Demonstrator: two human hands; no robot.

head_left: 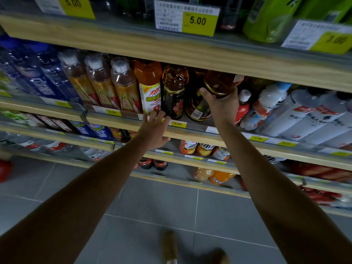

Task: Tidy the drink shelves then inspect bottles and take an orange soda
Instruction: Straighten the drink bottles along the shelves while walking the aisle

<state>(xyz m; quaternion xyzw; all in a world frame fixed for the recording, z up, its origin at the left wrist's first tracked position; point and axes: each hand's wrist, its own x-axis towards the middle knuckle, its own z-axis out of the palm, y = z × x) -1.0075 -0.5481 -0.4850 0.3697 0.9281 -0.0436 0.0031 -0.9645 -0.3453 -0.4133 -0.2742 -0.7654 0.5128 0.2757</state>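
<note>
My right hand (222,105) grips an amber tea bottle (219,83) with a dark label, held tilted at the middle shelf (190,133). My left hand (154,128) is spread flat with its fingertips at the shelf's front edge, below an orange energy drink bottle (149,86) with a white label. Another dark amber bottle (174,92) stands between the two hands. Orange soda bottles (221,177) lie on the lowest shelf, near the floor.
Clear tea bottles (99,82) and blue water bottles (43,77) fill the shelf's left side; white bottles (312,115) fill the right. Yellow price tags (198,21) line the upper shelf edge. Grey floor tiles (152,216) and my shoes (169,246) are below.
</note>
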